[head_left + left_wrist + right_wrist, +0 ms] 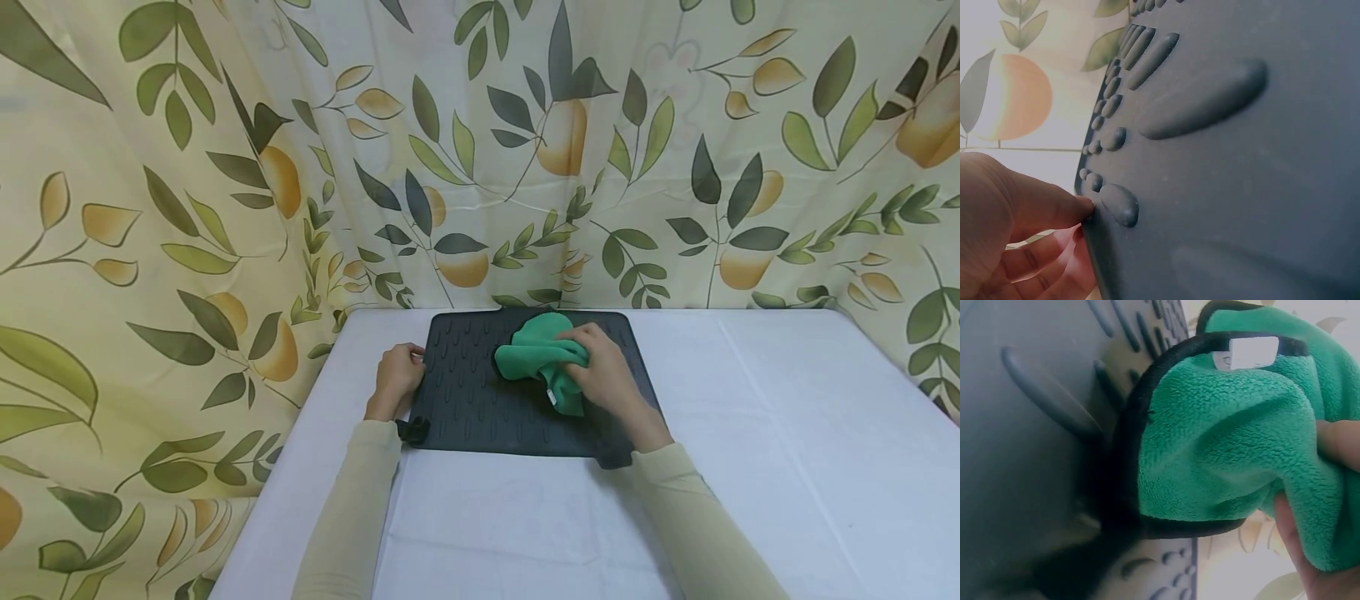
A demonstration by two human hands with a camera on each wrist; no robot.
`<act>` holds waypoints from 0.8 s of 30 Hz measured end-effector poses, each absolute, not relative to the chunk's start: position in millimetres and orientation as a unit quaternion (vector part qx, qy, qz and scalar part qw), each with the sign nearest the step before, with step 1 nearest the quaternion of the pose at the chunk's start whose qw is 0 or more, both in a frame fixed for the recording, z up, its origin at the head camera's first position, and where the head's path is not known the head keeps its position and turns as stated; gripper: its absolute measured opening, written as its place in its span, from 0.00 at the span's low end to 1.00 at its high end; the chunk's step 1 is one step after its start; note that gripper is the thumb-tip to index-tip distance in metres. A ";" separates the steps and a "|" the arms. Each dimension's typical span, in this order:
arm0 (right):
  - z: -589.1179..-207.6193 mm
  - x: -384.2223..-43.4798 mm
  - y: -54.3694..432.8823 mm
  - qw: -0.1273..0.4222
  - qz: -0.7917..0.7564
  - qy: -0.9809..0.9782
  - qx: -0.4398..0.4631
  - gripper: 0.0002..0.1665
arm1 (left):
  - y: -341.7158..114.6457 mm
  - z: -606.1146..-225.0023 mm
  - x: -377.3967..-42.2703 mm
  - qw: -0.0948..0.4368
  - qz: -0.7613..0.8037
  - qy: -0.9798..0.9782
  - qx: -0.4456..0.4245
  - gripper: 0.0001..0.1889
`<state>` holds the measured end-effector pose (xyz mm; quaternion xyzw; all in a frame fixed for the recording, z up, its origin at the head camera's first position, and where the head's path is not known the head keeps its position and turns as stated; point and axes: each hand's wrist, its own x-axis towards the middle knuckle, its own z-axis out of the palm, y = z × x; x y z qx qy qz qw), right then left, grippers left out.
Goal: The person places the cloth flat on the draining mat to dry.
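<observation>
A dark rectangular mat (pixel 461 408) with rows of raised elongated ridges is in front of me in the head view. My left hand (pixel 399 373) pinches its left edge; the left wrist view shows the thumb (pixel 1054 209) on the ridged face and the other fingers behind the rim. A green cloth (pixel 532 354) with black edging is bunched in my right hand (pixel 606 377), over the mat's right half. In the right wrist view, the cloth's fuzzy side (pixel 1210 444) and a white tag (pixel 1254 353) show, and the fingers grip its folds.
A white-covered table (pixel 757 433) extends around the mat. Behind it and along the left hangs a curtain (pixel 465 150) printed with leaves and fruit. A dark wrist camera (pixel 413 430) sits at my left wrist, and another dark one (pixel 615 457) below my right wrist.
</observation>
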<state>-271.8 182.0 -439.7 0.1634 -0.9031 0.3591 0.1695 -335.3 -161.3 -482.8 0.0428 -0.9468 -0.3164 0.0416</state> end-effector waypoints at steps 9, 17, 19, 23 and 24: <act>-450.6 -273.7 177.7 0.107 0.353 -0.915 0.166 0.23 | -160.6 -480.8 -333.2 0.040 -0.322 -0.945 0.044 0.15; -459.3 -274.2 175.8 0.044 0.319 -0.929 0.183 0.27 | -160.3 -479.6 -333.5 0.036 -0.324 -0.944 0.048 0.16; -461.1 -273.7 175.5 0.034 0.316 -0.929 0.189 0.28 | -160.1 -479.6 -333.4 0.036 -0.323 -0.945 0.047 0.16; -462.8 -274.0 176.3 0.019 0.314 -0.929 0.197 0.30 | -159.8 -478.2 -332.5 0.032 -0.327 -0.944 0.043 0.16; -462.3 -274.2 176.7 0.014 0.314 -0.928 0.197 0.31 | -159.8 -477.5 -332.0 0.031 -0.328 -0.943 0.041 0.16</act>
